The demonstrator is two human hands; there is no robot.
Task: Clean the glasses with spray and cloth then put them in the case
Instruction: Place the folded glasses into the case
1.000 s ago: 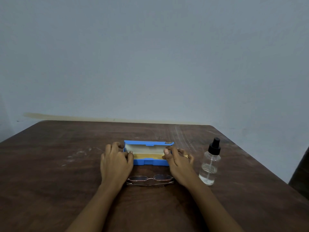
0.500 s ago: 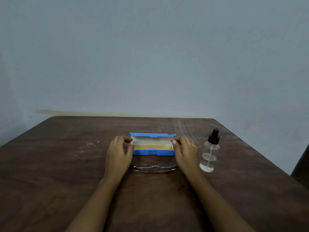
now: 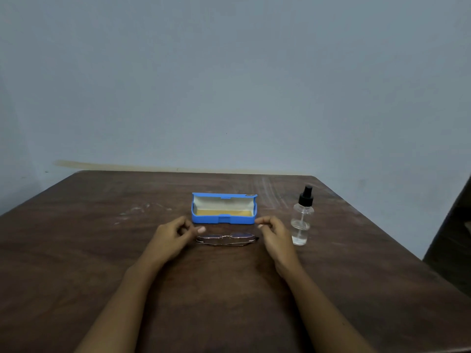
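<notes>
A blue glasses case [image 3: 223, 220] stands open on the brown table [image 3: 89, 250], its pale lid raised and a yellow cloth [image 3: 224, 213] lying inside. Folded thin-framed glasses [image 3: 226, 239] lie just in front of the case. My left hand [image 3: 173, 238] hovers at the left end of the glasses with fingers loosely curled, holding nothing. My right hand [image 3: 274, 236] hovers at the right end, also loosely curled and empty. A clear spray bottle [image 3: 301, 220] with a black pump top stands upright to the right of my right hand.
A plain blue-grey wall [image 3: 229, 85] rises behind the table's far edge. A dark object [image 3: 453, 240] shows at the right edge of the view, beyond the table's right side.
Both hands have let go of the case ends and drawn back toward me, to either end of the glasses. The case stays open.
</notes>
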